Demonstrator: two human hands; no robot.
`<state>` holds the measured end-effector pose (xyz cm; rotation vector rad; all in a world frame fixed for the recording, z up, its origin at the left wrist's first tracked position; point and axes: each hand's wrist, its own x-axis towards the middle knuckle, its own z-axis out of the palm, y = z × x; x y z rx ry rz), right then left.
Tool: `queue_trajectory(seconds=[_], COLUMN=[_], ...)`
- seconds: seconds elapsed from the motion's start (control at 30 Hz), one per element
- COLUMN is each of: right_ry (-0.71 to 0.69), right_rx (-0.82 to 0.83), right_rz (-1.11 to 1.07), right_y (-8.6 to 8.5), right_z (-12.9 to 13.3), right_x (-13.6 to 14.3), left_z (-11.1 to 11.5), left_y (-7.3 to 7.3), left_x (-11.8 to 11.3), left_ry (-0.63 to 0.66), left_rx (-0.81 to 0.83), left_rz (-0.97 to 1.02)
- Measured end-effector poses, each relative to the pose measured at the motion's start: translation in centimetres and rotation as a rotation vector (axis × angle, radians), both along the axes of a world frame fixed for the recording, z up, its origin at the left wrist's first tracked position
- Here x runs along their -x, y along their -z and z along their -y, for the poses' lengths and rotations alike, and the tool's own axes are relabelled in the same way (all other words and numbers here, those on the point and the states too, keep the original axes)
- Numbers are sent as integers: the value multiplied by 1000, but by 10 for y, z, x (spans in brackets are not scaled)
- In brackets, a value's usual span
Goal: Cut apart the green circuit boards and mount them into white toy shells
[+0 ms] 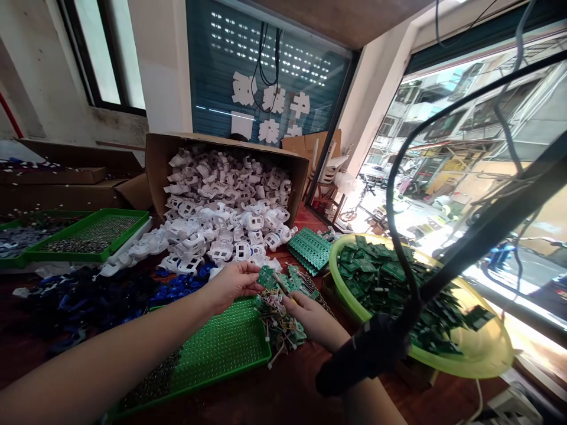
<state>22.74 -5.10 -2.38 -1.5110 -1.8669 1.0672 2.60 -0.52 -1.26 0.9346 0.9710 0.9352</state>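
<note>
My left hand [234, 286] pinches the edge of a small green circuit board [266, 275] between thumb and fingers. My right hand [310, 316] is closed round a slim, pen-like tool [280, 283], its tip slanting up toward the board; its exact kind is too small to tell. Under and between the hands lies a pile of circuit boards with thin wires and white plugs [281, 321]. Just left of that pile, below my left forearm, sits a green perforated tray [221, 345] with small metal parts at its near-left end.
A tipped cardboard box [155, 171] spills white plastic housings [230, 224]. Blue parts [186, 287] lie left. Green board panels [312, 248] and a yellow basin [482, 354] of boards stand right. A dark arm with a cable [376, 342] crosses before my right forearm.
</note>
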Motion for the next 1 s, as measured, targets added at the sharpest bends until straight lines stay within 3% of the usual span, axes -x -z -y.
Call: queue_trajectory(seconds=[0.33, 0.53, 0.7, 1.0], right_ry=[-56, 40, 11, -25], right_rx=[60, -94, -108, -101], right_rz=[-87, 55, 102, 91], right_y=[-1, 4, 6, -1], right_z=[2, -3, -5, 0], right_x=[2, -4, -1, 5], left_z=[-7, -5, 0, 1], left_y=[-1, -3, -6, -9], left_x=[3, 2, -3, -4], left_ry=[74, 6, 8, 56], left_rx=[100, -64, -167, -164], left_rz=[56, -42, -135, -114])
